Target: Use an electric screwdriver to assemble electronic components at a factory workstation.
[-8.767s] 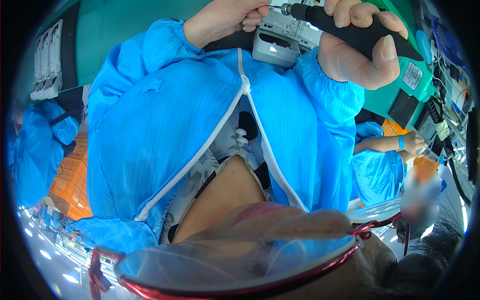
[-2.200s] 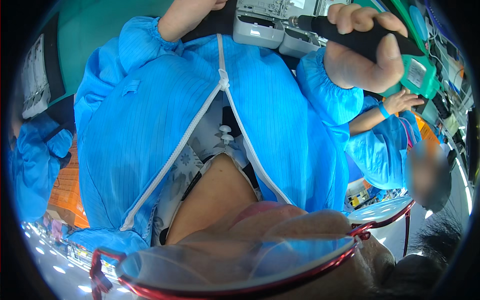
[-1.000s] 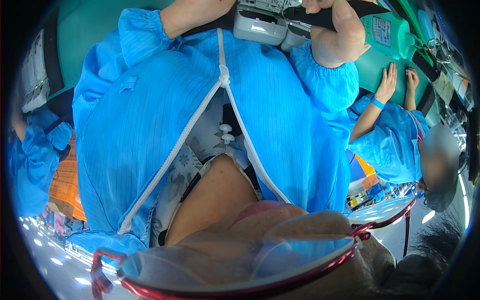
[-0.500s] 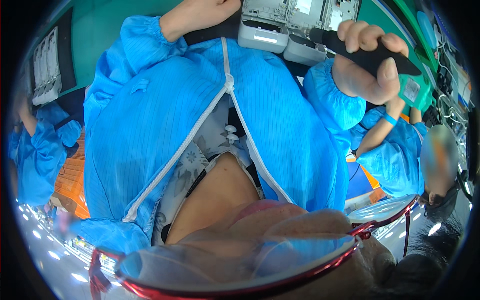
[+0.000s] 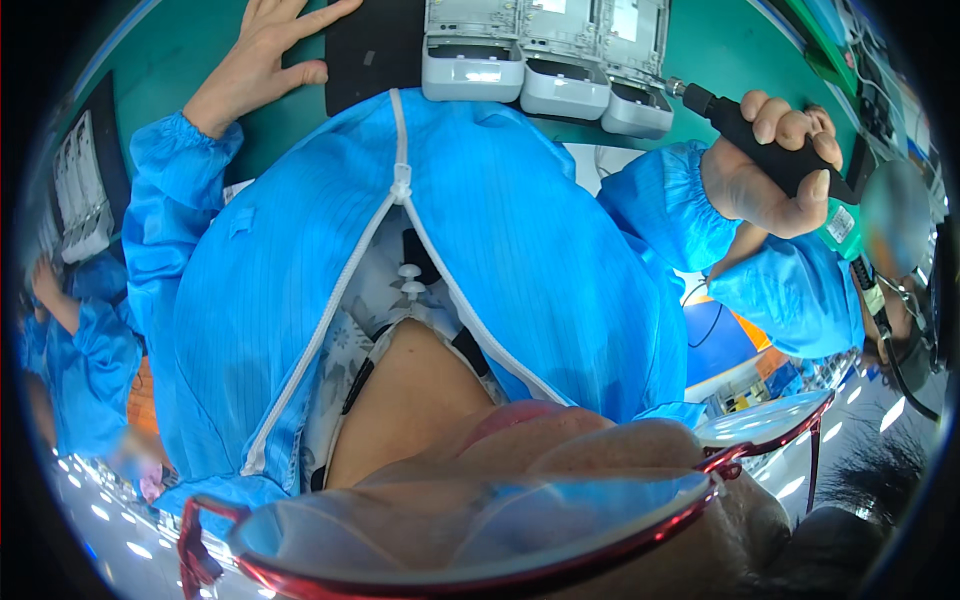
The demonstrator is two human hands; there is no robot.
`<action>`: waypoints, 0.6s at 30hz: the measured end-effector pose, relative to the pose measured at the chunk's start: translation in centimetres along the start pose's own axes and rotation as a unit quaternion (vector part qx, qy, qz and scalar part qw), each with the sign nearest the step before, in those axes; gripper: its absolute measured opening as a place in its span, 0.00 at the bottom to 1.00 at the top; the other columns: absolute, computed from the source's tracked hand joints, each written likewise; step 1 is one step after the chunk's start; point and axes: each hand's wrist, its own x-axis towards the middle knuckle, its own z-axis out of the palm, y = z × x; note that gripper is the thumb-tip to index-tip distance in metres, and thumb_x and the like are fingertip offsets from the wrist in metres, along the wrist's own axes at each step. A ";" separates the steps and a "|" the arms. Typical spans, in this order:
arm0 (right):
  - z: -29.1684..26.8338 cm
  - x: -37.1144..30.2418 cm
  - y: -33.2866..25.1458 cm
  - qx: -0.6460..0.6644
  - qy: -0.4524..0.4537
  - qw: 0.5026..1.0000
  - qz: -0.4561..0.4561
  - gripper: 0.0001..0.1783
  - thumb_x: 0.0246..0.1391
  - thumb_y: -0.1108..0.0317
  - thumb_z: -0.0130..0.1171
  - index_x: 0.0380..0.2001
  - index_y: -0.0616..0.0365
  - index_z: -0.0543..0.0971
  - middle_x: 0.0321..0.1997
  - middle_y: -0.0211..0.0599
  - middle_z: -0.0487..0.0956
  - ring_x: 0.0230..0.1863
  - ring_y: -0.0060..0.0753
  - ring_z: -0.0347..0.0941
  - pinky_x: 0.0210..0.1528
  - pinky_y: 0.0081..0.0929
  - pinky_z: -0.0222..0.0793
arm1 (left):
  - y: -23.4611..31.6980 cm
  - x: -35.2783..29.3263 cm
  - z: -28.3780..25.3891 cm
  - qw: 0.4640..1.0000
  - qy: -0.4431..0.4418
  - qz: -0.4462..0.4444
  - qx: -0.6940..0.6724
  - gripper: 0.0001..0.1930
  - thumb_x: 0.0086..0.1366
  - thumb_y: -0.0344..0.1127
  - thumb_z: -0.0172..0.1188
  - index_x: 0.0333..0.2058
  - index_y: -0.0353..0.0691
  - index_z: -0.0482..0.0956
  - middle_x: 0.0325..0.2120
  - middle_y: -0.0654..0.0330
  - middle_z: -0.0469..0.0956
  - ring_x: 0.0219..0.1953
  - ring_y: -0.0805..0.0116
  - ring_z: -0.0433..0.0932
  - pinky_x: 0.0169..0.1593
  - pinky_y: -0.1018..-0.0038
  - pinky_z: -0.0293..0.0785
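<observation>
Fingers spread, my left hand (image 5: 262,60) is open over the green work mat, beside a black pad (image 5: 375,60), and holds nothing. My right hand (image 5: 780,150) is closed around the black grip of an electric screwdriver (image 5: 715,108), its metal chuck pointing left. Three pale grey plastic housings (image 5: 472,72) stand side by side in front of me, their inner frames showing at the upper edge of the view. The screwdriver's tip is at the rightmost housing (image 5: 638,112); whether it touches a screw is too small to tell.
Behind the screwdriver are a green labelled piece (image 5: 842,228) and a black cable connector (image 5: 868,280); whether they join it I cannot tell. Co-workers in blue smocks are at left (image 5: 90,350) and right (image 5: 790,295). More pale housings (image 5: 82,190) lie at far left.
My left hand has moved left, away from the housings, and its fingers have spread. The housings now appear further left. My right hand, still gripping the screwdriver, appears slightly lower and further right.
</observation>
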 end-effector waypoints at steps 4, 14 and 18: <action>-0.6 -1.1 -2.0 -0.016 0.014 0.999 -0.024 0.19 0.53 0.55 0.57 0.46 0.50 0.79 0.26 0.41 0.73 0.25 0.43 0.71 0.32 0.49 0.66 | 1.4 2.4 -0.7 0.998 -0.021 0.056 0.023 0.40 0.56 0.50 0.75 0.68 0.57 0.72 0.75 0.31 0.39 0.77 0.31 0.34 0.74 0.36 0.29; -0.9 -2.4 -2.7 -0.030 0.061 0.996 -0.053 0.19 0.55 0.55 0.57 0.47 0.51 0.79 0.28 0.40 0.74 0.27 0.39 0.70 0.33 0.47 0.65 | 3.3 9.5 3.3 0.989 0.065 0.132 0.029 0.37 0.55 0.52 0.74 0.64 0.57 0.75 0.71 0.22 0.42 0.76 0.25 0.36 0.73 0.34 0.33; 0.8 -1.6 -2.3 -0.051 0.030 0.998 -0.030 0.18 0.56 0.56 0.58 0.47 0.52 0.78 0.29 0.40 0.74 0.28 0.39 0.70 0.34 0.45 0.66 | 5.2 11.3 4.4 0.984 0.094 0.147 0.018 0.37 0.56 0.52 0.73 0.64 0.55 0.73 0.70 0.20 0.44 0.75 0.23 0.38 0.73 0.33 0.36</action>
